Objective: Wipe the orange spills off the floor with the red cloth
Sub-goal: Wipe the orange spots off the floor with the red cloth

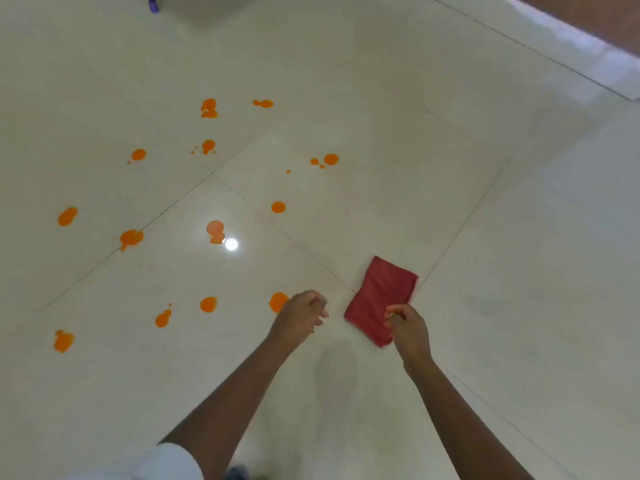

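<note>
A folded red cloth [379,297] lies flat on the pale tiled floor [485,220], right of centre. My right hand [408,329] hovers over its near edge with the fingers curled; whether it grips the fabric is unclear. My left hand [301,318] is loosely curled just left of the cloth, holding nothing, and covers part of one orange spill [277,301]. Several more orange spills dot the floor to the left and ahead, among them a blot [215,232], a round drop [278,206] and a far one [209,108].
A bright light reflection [231,244] shines on the tiles near the middle spills. A raised white ledge [588,60] and a brown wall run along the top right. A dark purple object [152,3] pokes in at the top left edge.
</note>
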Motion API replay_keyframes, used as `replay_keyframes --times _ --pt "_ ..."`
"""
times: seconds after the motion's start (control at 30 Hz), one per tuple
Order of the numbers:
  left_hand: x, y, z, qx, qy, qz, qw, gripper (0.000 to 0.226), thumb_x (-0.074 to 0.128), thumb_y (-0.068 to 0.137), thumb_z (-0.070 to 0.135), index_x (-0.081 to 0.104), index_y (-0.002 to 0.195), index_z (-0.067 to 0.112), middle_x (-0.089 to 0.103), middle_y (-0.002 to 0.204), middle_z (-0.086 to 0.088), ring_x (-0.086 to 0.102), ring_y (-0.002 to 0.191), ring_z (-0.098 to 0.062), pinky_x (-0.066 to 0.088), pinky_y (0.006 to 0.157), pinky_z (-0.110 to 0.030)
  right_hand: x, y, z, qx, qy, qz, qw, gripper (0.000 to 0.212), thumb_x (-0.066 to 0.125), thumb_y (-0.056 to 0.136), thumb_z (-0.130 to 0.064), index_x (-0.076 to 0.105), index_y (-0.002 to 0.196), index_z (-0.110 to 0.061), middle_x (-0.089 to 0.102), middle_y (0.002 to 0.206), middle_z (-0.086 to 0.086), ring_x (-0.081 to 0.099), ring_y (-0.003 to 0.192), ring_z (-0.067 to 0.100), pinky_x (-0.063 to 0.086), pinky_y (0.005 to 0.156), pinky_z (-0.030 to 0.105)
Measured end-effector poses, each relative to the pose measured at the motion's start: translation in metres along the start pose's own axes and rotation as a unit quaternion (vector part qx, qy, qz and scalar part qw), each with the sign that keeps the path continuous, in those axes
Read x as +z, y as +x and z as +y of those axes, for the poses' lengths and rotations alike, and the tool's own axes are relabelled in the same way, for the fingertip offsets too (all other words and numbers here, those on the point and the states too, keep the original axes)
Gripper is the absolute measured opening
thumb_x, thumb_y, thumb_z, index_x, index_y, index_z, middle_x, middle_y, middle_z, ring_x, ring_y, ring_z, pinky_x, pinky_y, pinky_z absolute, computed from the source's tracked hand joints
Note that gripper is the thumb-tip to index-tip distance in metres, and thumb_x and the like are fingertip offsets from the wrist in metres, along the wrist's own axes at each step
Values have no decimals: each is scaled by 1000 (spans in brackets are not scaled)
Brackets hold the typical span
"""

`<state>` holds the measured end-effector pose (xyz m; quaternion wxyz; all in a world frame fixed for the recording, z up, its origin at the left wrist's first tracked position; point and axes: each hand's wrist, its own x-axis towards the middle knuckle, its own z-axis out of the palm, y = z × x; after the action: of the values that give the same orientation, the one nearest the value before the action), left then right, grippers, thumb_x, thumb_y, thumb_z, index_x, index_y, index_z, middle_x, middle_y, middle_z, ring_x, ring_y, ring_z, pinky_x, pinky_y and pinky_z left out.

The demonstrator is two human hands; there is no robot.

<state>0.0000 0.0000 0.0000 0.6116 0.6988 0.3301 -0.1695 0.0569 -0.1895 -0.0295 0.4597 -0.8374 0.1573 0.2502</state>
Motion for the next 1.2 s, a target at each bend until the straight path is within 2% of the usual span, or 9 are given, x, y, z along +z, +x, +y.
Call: replay_keyframes --times 0.2,0.37,0.5,0.67,0.8,0.9,1.0,1.1,1.2 --pt "-1 54 -49 59 74 57 994 15 47 94 14 62 94 12 64 89 -4 56 77 -16 41 60 -23 46 81 36 -120 -285 17 951 46 48 93 -22 41 138 -13 34 144 9 29 132 28 30 104 42" --pt "-15 61 -79 105 172 140 969 21 48 93 17 62 108 15 62 103 2 57 95 -17 45 84 -32 70 81 58 -179 -373 17 910 49 45 93 -33 37 141 -21 27 149 3 20 135 25 21 108 44" --pt "-30 44 -117 136 297 189 926 27 48 92 17 56 117 13 59 113 -2 50 105 -21 46 80 -36 80 75 49 -278 -389 -22 878 52 45 94 -39 35 142 -24 23 152 5 13 140 24 8 112 41" --pt "-51 33 -163 170 410 181 878 53 46 81 36 51 124 5 54 127 -13 48 119 -32 48 90 -44 100 84 70 -314 -442 -18 840 74 11 84 -60 22 148 -23 10 157 10 1 145 28 3 114 47" --pt "-64 27 -199 148 454 133 869 89 36 77 63 26 142 3 25 150 -15 21 139 -29 20 109 -43 127 40 106 -379 -461 -37 802 60 13 96 -50 35 142 -18 33 149 17 19 139 33 15 109 49" --pt "-78 23 -220 146 453 124 871 107 33 72 80 6 146 8 0 154 -8 -3 142 -19 4 116 -37 170 17 101 -482 -461 -117 736 56 31 92 -46 32 144 -26 29 151 10 19 140 31 12 111 46" --pt "-88 26 -226 132 474 115 863 110 27 72 85 10 146 5 7 154 -11 -1 141 -19 1 112 -34 217 61 42 -548 -494 -124 663 58 31 86 -51 32 142 -37 23 154 5 19 141 38 12 110 55" --pt "-86 36 -223 141 479 106 860 109 28 73 83 16 145 2 15 153 -14 4 140 -21 3 111 -34 213 120 -3 -426 -534 -79 726 64 13 80 -62 17 143 -49 3 158 4 -5 143 36 3 111 55" --pt "-79 46 -221 154 478 101 859 110 29 72 83 12 145 2 11 153 -15 1 141 -21 3 110 -35 178 109 28 -363 -493 -6 791 63 14 82 -59 20 144 -45 10 158 8 0 143 38 12 111 58"
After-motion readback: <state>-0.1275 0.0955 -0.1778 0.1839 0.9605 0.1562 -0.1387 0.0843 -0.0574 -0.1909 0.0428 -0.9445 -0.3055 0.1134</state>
